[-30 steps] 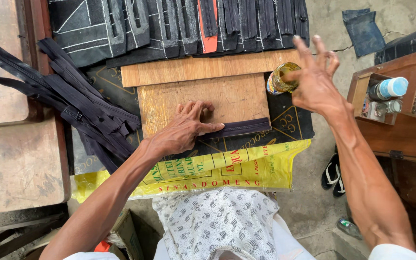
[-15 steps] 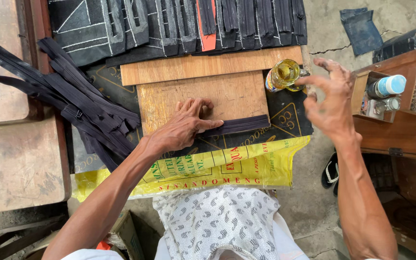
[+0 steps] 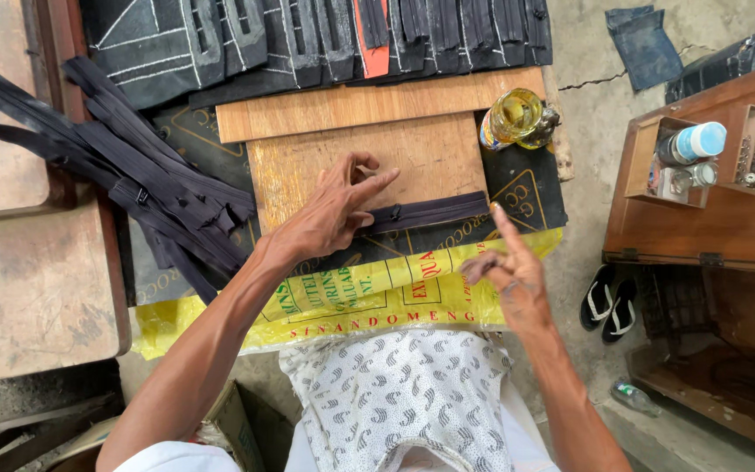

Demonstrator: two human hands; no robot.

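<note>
Left hand (image 3: pixel 329 214) flat on the wooden board (image 3: pixel 434 153), fingers spread, pressing down one end of a black zipper strip (image 3: pixel 430 211) that lies along the board's near edge. Right hand (image 3: pixel 504 271) hovers just off the strip's other end, index finger out w/ a dark smear on the tip, other fingers curled, holding nothing. Jar of yellowish liquid (image 3: pixel 516 118) sits at the board's far right corner. Judging by the pile of zippers (image 3: pixel 133 175) on the left, only one strip's in hand; plenty left to do.
</note>
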